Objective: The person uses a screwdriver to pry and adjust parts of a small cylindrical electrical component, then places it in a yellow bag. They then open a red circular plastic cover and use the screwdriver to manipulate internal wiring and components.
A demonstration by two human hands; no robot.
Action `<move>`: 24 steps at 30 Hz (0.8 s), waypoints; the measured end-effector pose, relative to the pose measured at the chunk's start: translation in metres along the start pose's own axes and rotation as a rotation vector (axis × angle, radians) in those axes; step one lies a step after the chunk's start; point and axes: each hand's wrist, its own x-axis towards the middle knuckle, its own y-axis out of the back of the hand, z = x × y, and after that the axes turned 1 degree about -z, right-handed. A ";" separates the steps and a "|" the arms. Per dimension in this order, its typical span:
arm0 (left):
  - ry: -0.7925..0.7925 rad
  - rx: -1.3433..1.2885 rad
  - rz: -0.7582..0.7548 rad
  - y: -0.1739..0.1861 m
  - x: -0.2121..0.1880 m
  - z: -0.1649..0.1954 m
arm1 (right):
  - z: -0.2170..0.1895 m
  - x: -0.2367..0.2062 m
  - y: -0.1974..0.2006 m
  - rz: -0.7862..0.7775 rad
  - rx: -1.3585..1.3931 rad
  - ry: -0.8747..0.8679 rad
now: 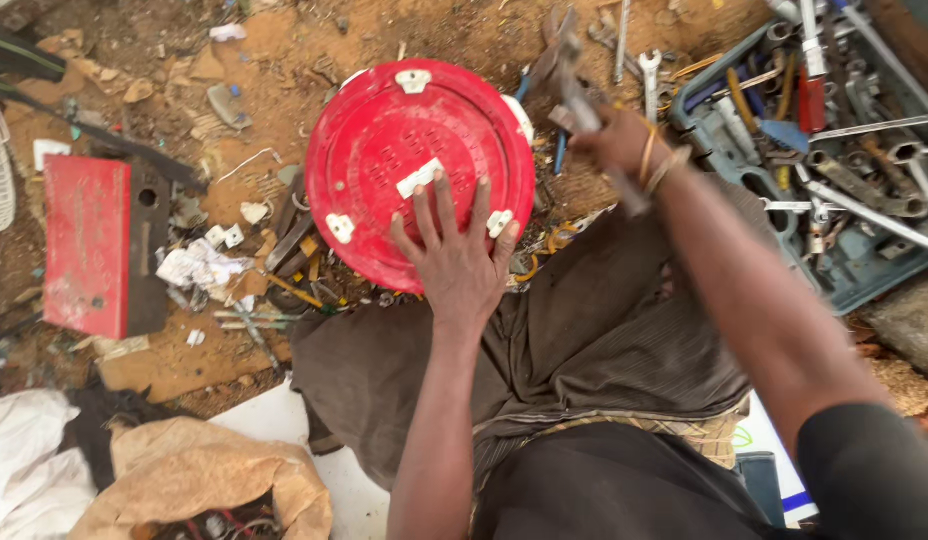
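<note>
Red lid (384,150) under L hand (459,265), flat

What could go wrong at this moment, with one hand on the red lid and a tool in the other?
The right hand holds a blurred metal tool close to the left hand, which lies flat on the red lid: it may strike the fingers. The lid's white clips might crack.

Just one view here: the scene is seen from a head-worn camera, pointed steeply down, close over the lap and dirt ground (284,110).
</note>
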 end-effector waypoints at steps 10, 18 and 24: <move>0.168 -0.194 0.193 -0.010 0.003 -0.037 | -0.009 0.031 0.005 0.092 -0.741 0.022; 0.169 -0.180 0.333 -0.007 -0.021 -0.043 | -0.028 -0.003 -0.016 0.144 -0.608 -0.126; 0.199 -0.178 0.416 -0.003 -0.021 -0.053 | -0.010 -0.015 -0.016 0.280 -0.654 0.038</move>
